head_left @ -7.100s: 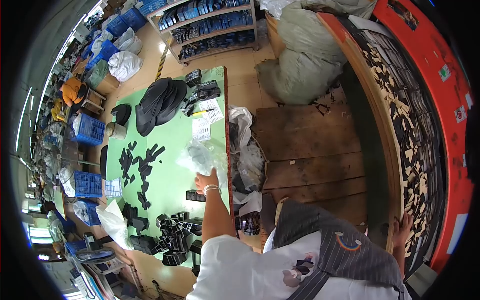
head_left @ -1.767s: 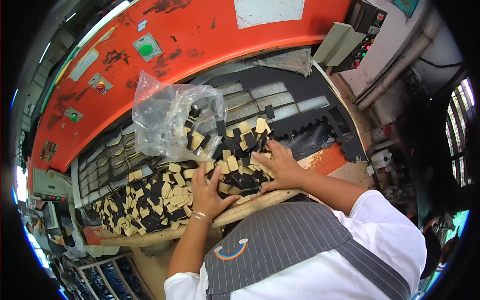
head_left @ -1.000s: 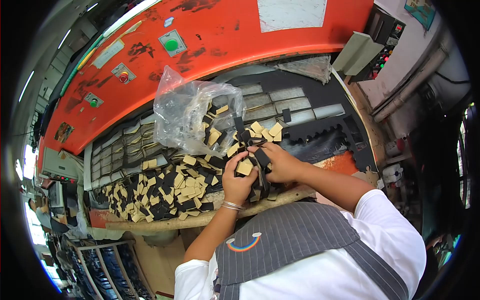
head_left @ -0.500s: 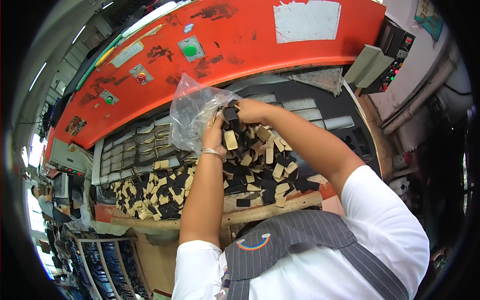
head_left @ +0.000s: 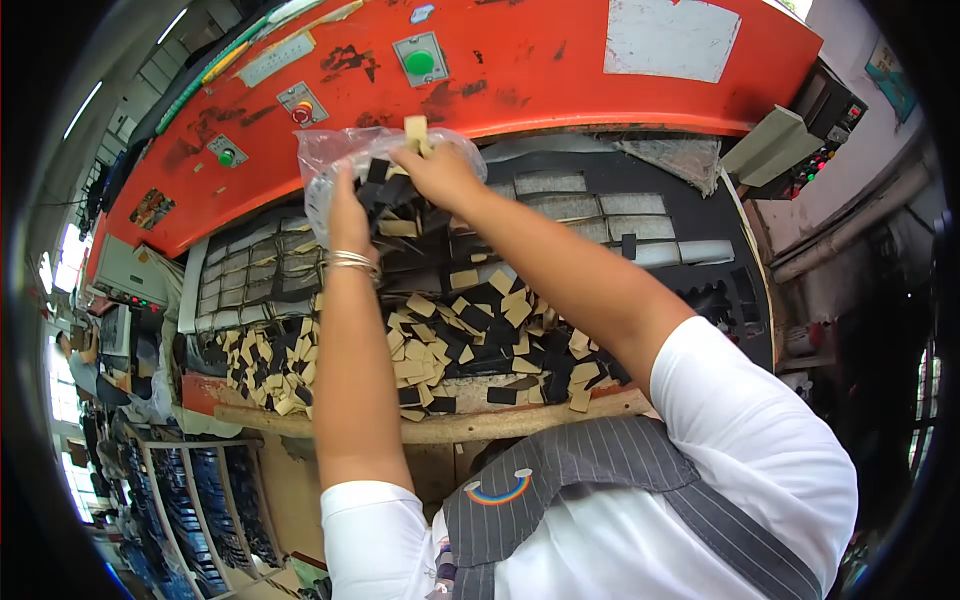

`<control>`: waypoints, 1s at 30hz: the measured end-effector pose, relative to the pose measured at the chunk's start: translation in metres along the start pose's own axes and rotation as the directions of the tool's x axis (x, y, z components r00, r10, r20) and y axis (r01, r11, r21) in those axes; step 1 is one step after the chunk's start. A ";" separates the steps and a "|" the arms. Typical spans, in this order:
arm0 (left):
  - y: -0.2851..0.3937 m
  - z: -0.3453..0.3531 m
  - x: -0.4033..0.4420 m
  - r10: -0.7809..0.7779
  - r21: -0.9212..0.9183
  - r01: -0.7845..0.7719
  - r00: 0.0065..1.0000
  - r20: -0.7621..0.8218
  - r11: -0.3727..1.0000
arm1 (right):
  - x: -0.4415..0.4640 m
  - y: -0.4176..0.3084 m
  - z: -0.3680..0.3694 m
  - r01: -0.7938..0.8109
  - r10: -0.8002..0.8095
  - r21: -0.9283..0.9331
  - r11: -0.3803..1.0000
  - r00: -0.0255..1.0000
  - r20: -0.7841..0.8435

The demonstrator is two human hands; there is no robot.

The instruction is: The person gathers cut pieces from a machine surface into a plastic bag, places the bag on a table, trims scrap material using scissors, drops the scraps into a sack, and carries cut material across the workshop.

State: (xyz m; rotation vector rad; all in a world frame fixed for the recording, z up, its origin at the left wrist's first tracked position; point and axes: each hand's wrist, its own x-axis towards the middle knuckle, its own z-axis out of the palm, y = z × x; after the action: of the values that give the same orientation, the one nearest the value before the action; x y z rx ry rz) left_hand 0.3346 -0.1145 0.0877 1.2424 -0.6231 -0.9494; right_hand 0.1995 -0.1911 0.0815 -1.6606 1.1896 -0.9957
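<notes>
A clear plastic bag [head_left: 315, 170] is held up above the work surface, with small black and tan rectangular pieces [head_left: 400, 226] in its mouth. My left hand [head_left: 349, 215], bracelets at its wrist, is closed on the near left side of the bag, against the pieces. My right hand [head_left: 445, 177] is closed at the bag's right side; a tan piece [head_left: 416, 131] sticks up by its fingers, which are partly hidden. Below my hands lies a heap of loose black and tan pieces [head_left: 420, 350], spread along the front edge.
Behind stands a red machine panel [head_left: 520, 60] with a green button [head_left: 419, 62] and a red knob [head_left: 302, 113]. A gridded cutting bed [head_left: 240, 270] lies under it. A control box [head_left: 815, 125] is at right, a rack [head_left: 200, 490] at lower left. Another person [head_left: 85, 365] is far left.
Both hands have moved left and away from me, lifting the bag and pieces off the heap toward the red panel. More of the heap shows now.
</notes>
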 end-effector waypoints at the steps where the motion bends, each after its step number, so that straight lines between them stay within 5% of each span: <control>1: 0.020 0.003 -0.008 -0.086 -0.071 0.087 0.996 0.022 0.994 | -0.002 -0.019 -0.008 -0.038 0.047 -0.074 0.997 0.992 0.117; 3: 0.044 0.006 -0.020 -0.018 0.238 0.047 0.992 -0.123 0.970 | 0.001 -0.049 -0.024 0.045 0.111 -0.308 0.950 0.876 0.469; 4: 0.060 0.011 -0.036 -0.033 0.316 0.040 0.999 -0.029 0.948 | 0.008 -0.050 -0.023 0.164 -0.001 -0.247 0.955 0.834 0.551; 5: 0.061 0.009 -0.034 -0.033 0.313 0.038 0.999 -0.023 0.949 | 0.014 -0.051 -0.024 0.164 0.000 -0.251 0.954 0.837 0.547; 7: 0.066 -0.007 -0.020 -0.206 0.509 0.181 0.979 -0.008 0.842 | 0.019 -0.067 -0.032 0.038 0.262 -0.460 0.887 0.779 0.570; 9: 0.078 -0.019 0.003 -0.311 0.517 0.276 0.950 -0.019 0.811 | 0.032 -0.083 -0.036 0.108 0.190 -0.429 0.897 0.782 0.594; 11: 0.099 -0.007 -0.013 -0.163 0.406 0.131 0.986 0.045 0.904 | 0.041 -0.096 -0.031 0.346 0.054 -0.451 0.823 0.742 0.668; 12: 0.105 -0.001 -0.019 -0.181 0.426 0.150 0.983 0.033 0.892 | 0.046 -0.092 -0.028 0.556 -0.157 -0.453 0.697 0.735 0.660; 13: 0.105 0.003 -0.016 -0.167 0.463 0.159 0.986 -0.023 0.872 | 0.052 -0.103 -0.023 0.569 0.018 -0.604 0.558 0.719 0.695; 15: 0.097 0.012 -0.021 -0.094 0.491 0.069 0.995 0.026 0.868 | 0.048 -0.094 -0.036 0.476 -0.143 -0.415 0.775 0.773 0.618; 18: 0.064 0.013 -0.010 0.066 0.643 -0.070 0.997 0.031 0.763 | 0.016 -0.073 -0.063 0.535 -0.343 -0.239 0.810 0.764 0.547; 21: 0.021 0.003 -0.005 0.115 0.775 -0.233 0.972 0.205 0.588 | -0.008 -0.026 -0.089 0.451 -0.354 -0.115 0.885 0.812 0.465; 24: 0.018 0.014 -0.050 0.054 0.838 -0.277 0.957 0.286 0.469 | -0.046 0.038 -0.130 0.433 -0.310 -0.275 0.859 0.866 0.393; 25: 0.011 0.019 -0.072 0.195 0.768 -0.368 0.930 0.312 0.524 | -0.057 0.079 -0.138 0.438 -0.327 -0.400 0.805 0.891 0.316; 26: -0.007 0.016 -0.083 0.394 0.778 -0.492 0.853 0.341 0.391 | -0.069 0.113 -0.141 0.430 -0.357 -0.517 0.740 0.903 0.240; 28: -0.032 0.017 -0.116 0.507 0.636 -0.678 0.720 0.474 0.367 | -0.111 0.144 -0.137 0.237 -0.095 -0.661 0.712 0.965 0.243; 29: -0.043 0.018 -0.134 0.463 0.591 -0.713 0.698 0.546 0.378 | -0.134 0.127 -0.136 0.210 0.102 -0.705 0.678 0.922 0.373; 30: -0.065 0.012 -0.146 0.457 0.527 -0.775 0.632 0.626 0.349 | -0.157 0.142 -0.123 0.291 -0.009 -0.708 0.643 0.928 0.374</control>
State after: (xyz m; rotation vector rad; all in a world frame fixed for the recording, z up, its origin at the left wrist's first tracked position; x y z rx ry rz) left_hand 0.2360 0.0025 0.0423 1.3451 -1.8510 -0.1691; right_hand 0.0070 -0.0893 -0.0309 -2.5089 1.3218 -0.2291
